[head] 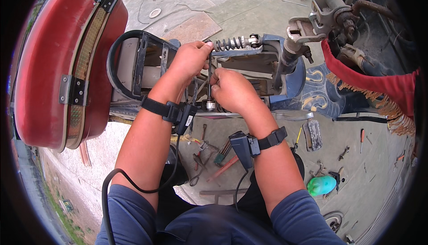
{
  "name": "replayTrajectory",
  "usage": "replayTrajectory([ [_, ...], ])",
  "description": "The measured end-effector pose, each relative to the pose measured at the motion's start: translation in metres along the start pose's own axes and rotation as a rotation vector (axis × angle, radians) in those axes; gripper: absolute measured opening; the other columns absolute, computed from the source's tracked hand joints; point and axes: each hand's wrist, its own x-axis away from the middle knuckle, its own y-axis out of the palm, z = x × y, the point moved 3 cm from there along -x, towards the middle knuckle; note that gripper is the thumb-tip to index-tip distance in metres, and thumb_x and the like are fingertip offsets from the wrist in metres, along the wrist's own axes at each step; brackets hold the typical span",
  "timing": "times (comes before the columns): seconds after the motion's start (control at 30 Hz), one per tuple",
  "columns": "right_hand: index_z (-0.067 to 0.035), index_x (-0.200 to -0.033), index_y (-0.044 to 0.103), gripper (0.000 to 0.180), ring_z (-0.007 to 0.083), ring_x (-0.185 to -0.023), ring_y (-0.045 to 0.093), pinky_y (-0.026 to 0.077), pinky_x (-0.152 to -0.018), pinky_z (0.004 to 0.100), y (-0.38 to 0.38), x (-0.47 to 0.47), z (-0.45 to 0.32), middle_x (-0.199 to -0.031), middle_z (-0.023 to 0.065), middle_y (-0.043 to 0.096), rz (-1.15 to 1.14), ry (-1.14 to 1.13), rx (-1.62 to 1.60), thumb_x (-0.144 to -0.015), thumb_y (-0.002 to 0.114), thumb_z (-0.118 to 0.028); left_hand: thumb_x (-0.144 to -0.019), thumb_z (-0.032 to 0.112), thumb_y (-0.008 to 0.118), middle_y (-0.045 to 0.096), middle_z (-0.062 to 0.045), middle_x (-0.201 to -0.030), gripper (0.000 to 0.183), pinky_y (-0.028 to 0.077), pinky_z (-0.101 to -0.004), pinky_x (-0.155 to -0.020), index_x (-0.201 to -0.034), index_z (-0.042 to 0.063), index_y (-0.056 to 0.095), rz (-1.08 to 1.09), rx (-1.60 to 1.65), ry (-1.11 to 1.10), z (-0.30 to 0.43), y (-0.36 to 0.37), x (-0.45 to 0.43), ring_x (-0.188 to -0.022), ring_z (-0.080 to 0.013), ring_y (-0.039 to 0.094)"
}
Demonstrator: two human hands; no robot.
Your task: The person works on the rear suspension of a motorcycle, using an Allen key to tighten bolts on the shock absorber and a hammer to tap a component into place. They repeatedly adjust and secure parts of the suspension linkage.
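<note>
My left hand (pixel 191 57) pinches the upper end of a thin dark metal rod (pixel 210 64), close to a coil-spring shock absorber (pixel 230 43). Lower on the same rod, the fingers of my right hand (pixel 230 87) are closed around it. The rod lies across the open body frame of a partly dismantled scooter (pixel 260 62). Its near end meets a shiny round metal fitting (pixel 210 105); whether the two are joined I cannot tell. My fingers cover parts of the rod.
A red top box (pixel 72 61) stands at the left beside the black rear rack (pixel 137 66). Bare fork parts (pixel 302 34) rise at the right, near a red fringed cloth (pixel 371 77). Below lie pliers (pixel 198 159), a screwdriver (pixel 362 136) and a green bottle (pixel 321 185).
</note>
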Motion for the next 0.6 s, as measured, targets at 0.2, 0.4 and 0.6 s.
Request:
replayTrajectory([
  [0.2,-0.007,-0.109,0.072,0.021,0.0392,-0.107,0.071,0.055,-0.094,0.0496,0.0005,-0.0007,0.0013,-0.110,0.0195,0.075,-0.003,-0.004,0.005,-0.090,0.064,-0.011,-0.105,0.036,0.067,0.065,-0.002,-0.081,0.037,0.042,-0.0282,-0.047,-0.112,0.000,0.073,-0.010,0.010,0.016,-0.0020,0.0005,-0.0025,-0.063,-0.0103,0.062],
  [0.4,-0.006,-0.108,0.072,0.021,0.0391,-0.107,0.071,0.055,-0.094,0.0497,-0.0019,0.0012,-0.0010,-0.110,0.0191,0.075,-0.013,0.006,-0.006,-0.089,0.064,-0.011,-0.105,0.037,0.068,0.066,-0.003,-0.081,0.038,0.040,-0.0279,-0.047,-0.111,0.000,0.073,-0.005,0.026,0.013,-0.0023,0.0026,-0.0007,-0.061,-0.0102,0.061],
  [0.6,-0.006,-0.107,0.072,0.020,0.0392,-0.106,0.071,0.055,-0.093,0.0498,-0.0011,0.0011,-0.0010,-0.108,0.0194,0.075,-0.002,-0.015,-0.009,-0.089,0.063,-0.011,-0.104,0.037,0.069,0.069,-0.002,-0.085,0.035,0.039,-0.0265,-0.046,-0.103,0.002,0.071,-0.024,0.183,-0.033,-0.0023,0.0025,0.0013,-0.059,-0.0096,0.060],
])
